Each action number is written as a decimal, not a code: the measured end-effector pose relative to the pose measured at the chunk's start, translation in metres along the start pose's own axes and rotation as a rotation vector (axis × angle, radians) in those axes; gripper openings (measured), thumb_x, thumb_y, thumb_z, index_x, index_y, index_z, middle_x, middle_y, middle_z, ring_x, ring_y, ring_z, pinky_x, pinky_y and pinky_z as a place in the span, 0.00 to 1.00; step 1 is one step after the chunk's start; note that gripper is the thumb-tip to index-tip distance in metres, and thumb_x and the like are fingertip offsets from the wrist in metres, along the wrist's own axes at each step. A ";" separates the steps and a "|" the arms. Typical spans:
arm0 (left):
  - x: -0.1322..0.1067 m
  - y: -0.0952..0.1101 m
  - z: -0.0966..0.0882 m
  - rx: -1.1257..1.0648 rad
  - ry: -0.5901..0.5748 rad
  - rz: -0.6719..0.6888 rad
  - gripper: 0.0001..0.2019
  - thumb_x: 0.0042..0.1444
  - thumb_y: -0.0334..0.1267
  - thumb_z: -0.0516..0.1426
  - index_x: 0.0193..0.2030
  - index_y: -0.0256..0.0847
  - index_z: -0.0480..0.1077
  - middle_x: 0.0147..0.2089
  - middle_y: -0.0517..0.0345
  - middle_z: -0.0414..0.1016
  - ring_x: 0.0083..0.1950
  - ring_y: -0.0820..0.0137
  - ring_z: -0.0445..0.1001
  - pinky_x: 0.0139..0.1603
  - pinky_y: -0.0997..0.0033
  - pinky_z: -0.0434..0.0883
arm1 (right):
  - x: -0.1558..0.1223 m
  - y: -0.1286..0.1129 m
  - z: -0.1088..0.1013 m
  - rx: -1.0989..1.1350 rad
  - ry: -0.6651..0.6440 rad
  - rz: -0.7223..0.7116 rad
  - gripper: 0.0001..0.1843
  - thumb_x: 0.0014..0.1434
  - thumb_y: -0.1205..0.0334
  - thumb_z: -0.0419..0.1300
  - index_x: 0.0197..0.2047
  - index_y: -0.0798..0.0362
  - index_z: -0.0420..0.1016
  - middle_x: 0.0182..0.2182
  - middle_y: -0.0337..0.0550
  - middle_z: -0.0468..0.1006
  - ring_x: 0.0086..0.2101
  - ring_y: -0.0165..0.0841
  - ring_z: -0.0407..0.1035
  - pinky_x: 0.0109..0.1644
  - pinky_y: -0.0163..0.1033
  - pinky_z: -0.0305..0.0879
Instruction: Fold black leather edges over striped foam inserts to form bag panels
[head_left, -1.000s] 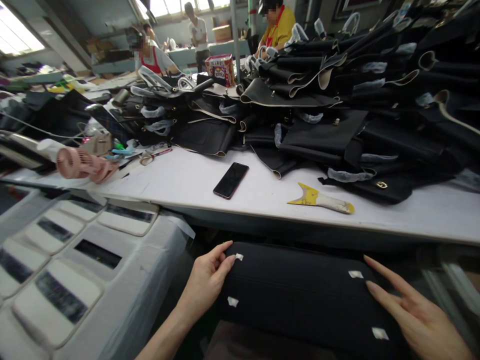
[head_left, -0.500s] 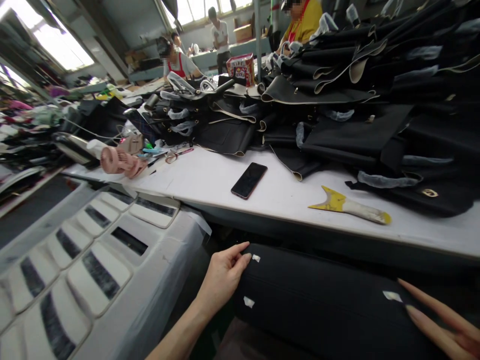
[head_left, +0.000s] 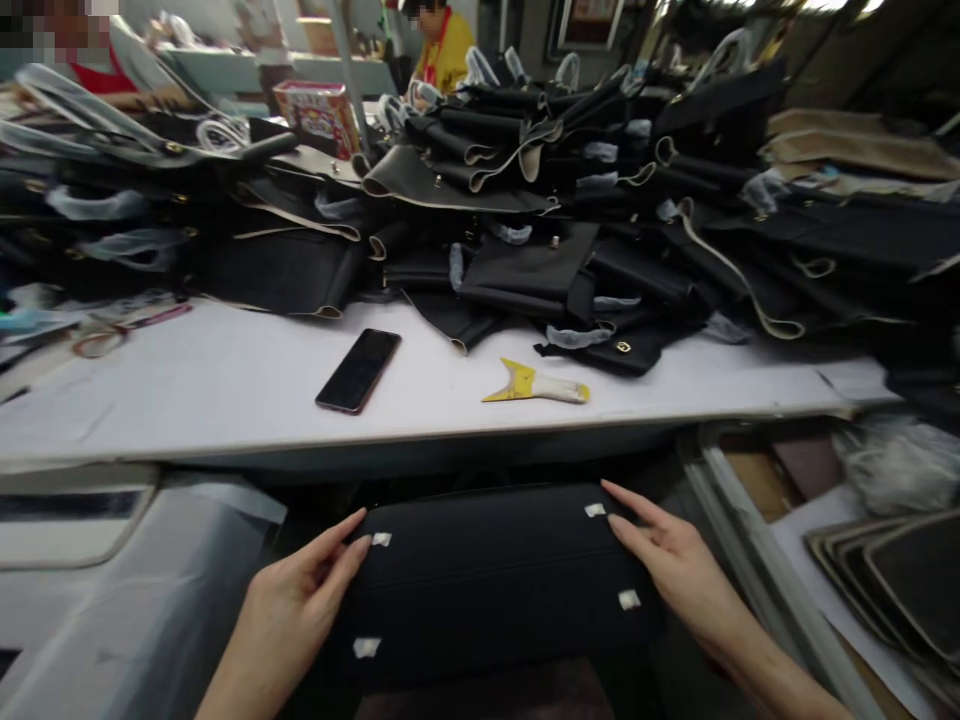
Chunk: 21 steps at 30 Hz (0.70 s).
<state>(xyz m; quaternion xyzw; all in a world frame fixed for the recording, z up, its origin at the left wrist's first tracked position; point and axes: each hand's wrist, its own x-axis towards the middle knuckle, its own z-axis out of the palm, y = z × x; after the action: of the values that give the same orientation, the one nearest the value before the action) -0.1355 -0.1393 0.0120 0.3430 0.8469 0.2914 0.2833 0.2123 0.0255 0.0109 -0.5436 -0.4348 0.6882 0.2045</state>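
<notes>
A black bag (head_left: 495, 580) is held low in front of me, its broad smooth face turned up and several small white scraps near its corners. My left hand (head_left: 307, 590) pinches its left upper corner between thumb and fingers, beside one white scrap (head_left: 381, 539). At the right upper corner, my right hand (head_left: 667, 550) grips the edge the same way, next to another scrap (head_left: 595, 510). Just beyond, on the white table (head_left: 435, 400), lie a dark phone (head_left: 360, 370) and a yellow fork-ended tool (head_left: 536, 382) with a whitish wrapped handle.
Black bags (head_left: 525, 270) with plastic-wrapped handles are heaped along the table's back. Scissors (head_left: 101, 338) lie at left. A plastic-covered surface (head_left: 195, 550) stands lower left; stacked dark panels (head_left: 885, 560) sit lower right. A person in yellow (head_left: 446, 55) is at the far side.
My view has swung right, so the phone and tool appear further left and the right-hand stack has come into sight. Both hands still hold the black bag, now more centred and level.
</notes>
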 end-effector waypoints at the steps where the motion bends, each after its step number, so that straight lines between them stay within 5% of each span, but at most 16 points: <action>1: 0.001 0.000 -0.001 0.008 -0.008 -0.010 0.35 0.45 0.62 0.59 0.53 0.39 0.76 0.33 0.56 0.81 0.32 0.63 0.77 0.31 0.73 0.72 | -0.001 0.000 0.000 0.001 0.000 -0.010 0.48 0.52 0.41 0.66 0.69 0.55 0.56 0.34 0.46 0.83 0.34 0.41 0.77 0.43 0.45 0.75; 13: 0.003 0.002 -0.001 0.034 -0.037 -0.012 0.39 0.42 0.66 0.57 0.53 0.37 0.76 0.29 0.58 0.79 0.30 0.64 0.77 0.29 0.73 0.73 | -0.004 0.004 0.001 0.026 0.025 -0.033 0.52 0.49 0.40 0.67 0.69 0.59 0.55 0.31 0.46 0.83 0.32 0.40 0.77 0.36 0.40 0.72; 21: -0.005 0.012 0.000 0.044 -0.005 0.126 0.25 0.57 0.53 0.54 0.54 0.37 0.75 0.26 0.60 0.75 0.26 0.69 0.71 0.28 0.72 0.68 | -0.002 0.012 -0.009 -0.135 0.091 -0.009 0.47 0.50 0.39 0.66 0.67 0.53 0.60 0.35 0.49 0.83 0.35 0.45 0.78 0.37 0.43 0.76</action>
<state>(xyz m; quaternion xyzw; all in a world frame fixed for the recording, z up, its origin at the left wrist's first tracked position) -0.1272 -0.1363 0.0215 0.4024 0.8291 0.2893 0.2589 0.2240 0.0210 0.0015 -0.5850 -0.4729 0.6310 0.1898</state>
